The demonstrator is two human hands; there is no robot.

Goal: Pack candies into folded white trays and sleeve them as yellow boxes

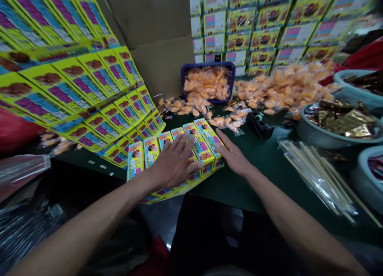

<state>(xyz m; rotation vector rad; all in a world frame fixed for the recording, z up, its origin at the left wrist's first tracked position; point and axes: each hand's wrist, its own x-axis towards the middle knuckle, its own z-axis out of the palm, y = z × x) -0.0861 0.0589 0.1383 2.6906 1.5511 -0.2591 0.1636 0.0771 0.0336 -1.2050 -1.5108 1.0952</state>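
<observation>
A row of several small yellow, blue and pink cartons (204,149) stands side by side at the table's front edge. My left hand (176,161) lies flat over the tops of the middle cartons, its fingers stretched out and the thumb apart. At the row's right end, my right hand (232,153) rests against the side of the last carton with its fingers extended. The hands cover parts of the printed tops. Neither hand is wrapped round anything.
A tall stack of like cartons (98,72) rises at the left. Behind are a purple basket (208,64) of wrapped orange pieces, a loose pile (287,86) of them and a black tape dispenser (259,124). Bagged sticks (317,176) and a tub (326,134) of gold packets lie right.
</observation>
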